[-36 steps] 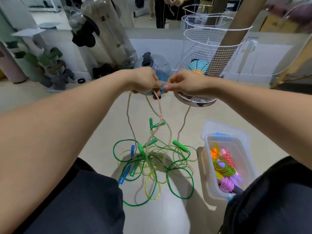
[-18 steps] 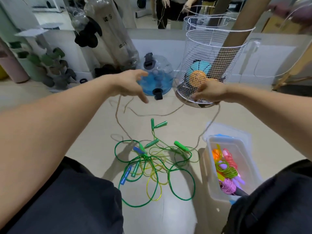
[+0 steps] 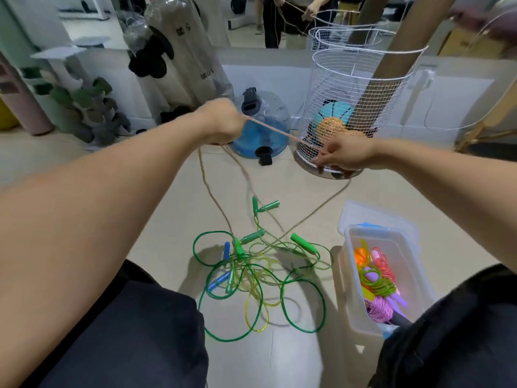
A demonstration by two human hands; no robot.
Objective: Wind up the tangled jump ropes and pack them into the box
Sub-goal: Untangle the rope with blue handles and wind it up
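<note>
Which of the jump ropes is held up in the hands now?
The beige rope, stretched taut between left hand and right hand. The green ropes lie tangled on the floor.

Floor (image 3: 173, 191): tangled jump ropes (image 3: 260, 270), box (image 3: 389, 278), wire basket (image 3: 355, 107), water jug (image 3: 261, 127).

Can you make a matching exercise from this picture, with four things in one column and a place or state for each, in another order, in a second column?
Things:
1. tan rope
2. green ropes
3. pink wound rope
4. orange ball

Places or states:
A. inside the white wire basket
B. lying tangled on the floor
C. stretched between the left hand and the right hand
D. packed in the clear plastic box

Pairs: 1-C, 2-B, 3-D, 4-A
</note>
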